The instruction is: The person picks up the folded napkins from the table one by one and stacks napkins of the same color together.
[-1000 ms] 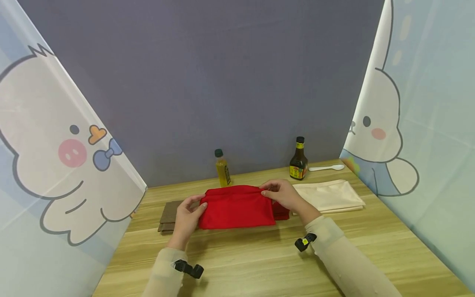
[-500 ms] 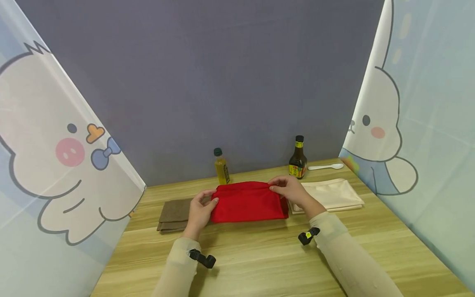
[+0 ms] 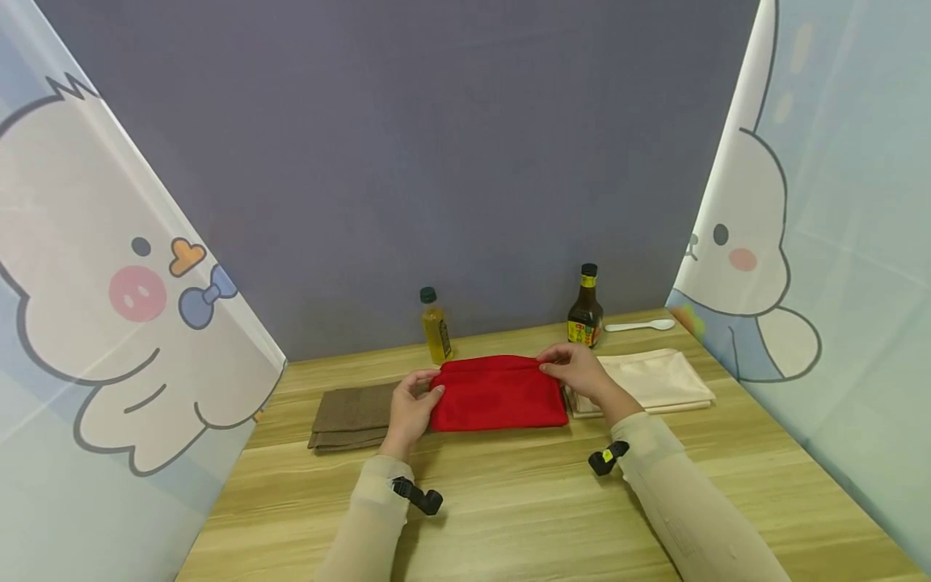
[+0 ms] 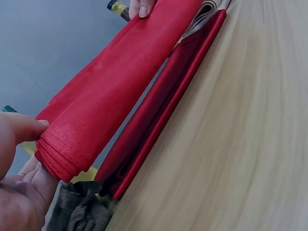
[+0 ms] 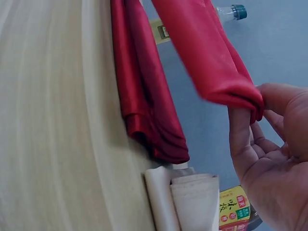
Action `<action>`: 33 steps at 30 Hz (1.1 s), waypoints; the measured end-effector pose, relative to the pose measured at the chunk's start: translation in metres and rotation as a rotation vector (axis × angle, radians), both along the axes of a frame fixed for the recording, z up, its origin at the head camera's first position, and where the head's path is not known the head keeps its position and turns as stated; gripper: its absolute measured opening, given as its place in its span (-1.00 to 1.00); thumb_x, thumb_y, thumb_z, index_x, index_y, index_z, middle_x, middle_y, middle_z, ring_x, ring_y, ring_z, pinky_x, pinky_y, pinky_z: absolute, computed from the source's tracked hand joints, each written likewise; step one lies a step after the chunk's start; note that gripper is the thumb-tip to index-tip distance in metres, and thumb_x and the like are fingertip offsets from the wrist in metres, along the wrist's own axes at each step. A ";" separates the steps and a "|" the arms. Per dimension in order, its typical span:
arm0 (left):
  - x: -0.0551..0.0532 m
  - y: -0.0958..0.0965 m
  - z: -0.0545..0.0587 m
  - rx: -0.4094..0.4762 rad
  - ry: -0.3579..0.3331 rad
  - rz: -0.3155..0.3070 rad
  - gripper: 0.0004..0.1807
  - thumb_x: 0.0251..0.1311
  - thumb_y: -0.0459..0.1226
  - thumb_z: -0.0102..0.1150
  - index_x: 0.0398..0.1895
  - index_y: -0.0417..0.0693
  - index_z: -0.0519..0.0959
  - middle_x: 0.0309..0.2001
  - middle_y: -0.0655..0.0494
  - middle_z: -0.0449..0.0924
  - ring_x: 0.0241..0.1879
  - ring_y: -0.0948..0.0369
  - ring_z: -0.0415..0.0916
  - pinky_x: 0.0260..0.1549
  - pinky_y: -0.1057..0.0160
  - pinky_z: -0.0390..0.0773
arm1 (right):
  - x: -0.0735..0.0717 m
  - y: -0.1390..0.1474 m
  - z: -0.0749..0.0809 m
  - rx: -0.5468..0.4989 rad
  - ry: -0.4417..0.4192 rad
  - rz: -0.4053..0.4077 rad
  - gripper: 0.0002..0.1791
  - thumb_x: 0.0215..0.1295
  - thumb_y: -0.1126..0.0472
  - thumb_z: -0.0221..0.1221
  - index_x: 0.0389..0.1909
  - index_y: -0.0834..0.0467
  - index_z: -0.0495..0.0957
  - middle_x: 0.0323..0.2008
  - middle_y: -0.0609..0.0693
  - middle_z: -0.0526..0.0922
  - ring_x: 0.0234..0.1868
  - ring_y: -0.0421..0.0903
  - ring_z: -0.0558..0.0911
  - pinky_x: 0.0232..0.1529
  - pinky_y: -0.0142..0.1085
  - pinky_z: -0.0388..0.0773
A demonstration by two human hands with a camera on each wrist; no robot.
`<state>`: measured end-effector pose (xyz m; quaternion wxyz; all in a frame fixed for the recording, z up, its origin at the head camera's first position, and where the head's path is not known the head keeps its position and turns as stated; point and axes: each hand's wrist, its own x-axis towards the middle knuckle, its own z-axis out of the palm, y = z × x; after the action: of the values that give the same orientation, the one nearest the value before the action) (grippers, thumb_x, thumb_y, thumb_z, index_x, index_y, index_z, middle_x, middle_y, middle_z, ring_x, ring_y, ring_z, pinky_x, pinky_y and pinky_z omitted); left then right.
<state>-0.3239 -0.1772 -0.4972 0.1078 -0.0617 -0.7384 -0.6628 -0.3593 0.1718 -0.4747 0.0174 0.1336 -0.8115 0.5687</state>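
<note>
A folded bright red cloth (image 3: pixel 502 396) is held up by both hands, one at each end. My left hand (image 3: pixel 411 412) pinches its left end between thumb and fingers; the left wrist view shows the cloth's stacked layers there. My right hand (image 3: pixel 582 376) pinches the other end near the top corner. Beneath it, apart from it, a darker red folded cloth (image 4: pixel 144 130) lies on the table, mostly hidden in the head view. To the left lies a folded brown cloth (image 3: pixel 352 416), and to the right a folded cream cloth (image 3: pixel 655 380).
Behind the cloths stands a green-capped bottle of yellow liquid (image 3: pixel 436 330). A dark sauce bottle (image 3: pixel 585 311) stands further right, with a white spoon (image 3: pixel 640 326) beside it. The wooden table (image 3: pixel 509 509) ends at a grey back wall, with printed panels on both sides.
Both hands have moved right with the bright red cloth, the left hand further than the right. More of the brown cloth shows, and the darker red cloth is now covered in the head view.
</note>
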 end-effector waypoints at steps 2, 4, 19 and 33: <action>-0.001 0.003 -0.001 -0.017 -0.009 0.010 -0.65 0.33 -0.43 0.38 0.16 -0.09 0.69 0.17 -0.14 0.56 0.04 -0.03 0.65 -0.15 0.36 0.64 | -0.001 0.001 -0.001 0.014 -0.005 -0.020 -0.79 0.39 0.33 0.35 -0.01 0.29 0.74 -0.10 0.17 0.73 -0.29 -0.08 0.62 -0.33 -0.11 0.64; 0.000 0.005 -0.002 -0.034 -0.016 0.011 -0.66 0.34 -0.41 0.38 0.17 -0.07 0.70 0.18 -0.12 0.58 0.03 0.00 0.64 -0.16 0.36 0.63 | -0.002 0.002 -0.003 0.029 -0.008 -0.039 -0.81 0.39 0.32 0.36 -0.03 0.26 0.75 -0.12 0.13 0.73 -0.30 -0.08 0.61 -0.35 -0.16 0.62; 0.002 0.011 -0.006 -0.054 -0.111 -0.099 -0.50 0.40 -0.38 0.31 0.39 -0.06 0.57 0.35 -0.12 0.47 -0.02 0.06 0.56 -0.26 0.20 0.72 | -0.010 0.001 -0.013 0.216 0.044 -0.111 -0.84 0.39 0.26 0.36 -0.08 0.20 0.78 -0.05 0.10 0.71 -0.11 0.02 0.64 -0.06 -0.08 0.60; 0.004 0.014 -0.007 -0.147 -0.107 -0.113 -0.47 0.45 -0.37 0.24 0.45 -0.11 0.48 0.51 -0.09 0.27 0.31 -0.14 0.43 0.00 0.17 0.66 | -0.014 -0.002 -0.018 0.333 0.069 -0.121 -0.71 0.31 0.29 0.42 0.04 0.21 0.75 0.08 0.15 0.68 -0.01 0.09 0.65 0.04 0.00 0.62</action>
<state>-0.3204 -0.1631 -0.5038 0.0262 -0.0755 -0.7851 -0.6142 -0.3729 0.1699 -0.4931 0.0571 0.1048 -0.9000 0.4193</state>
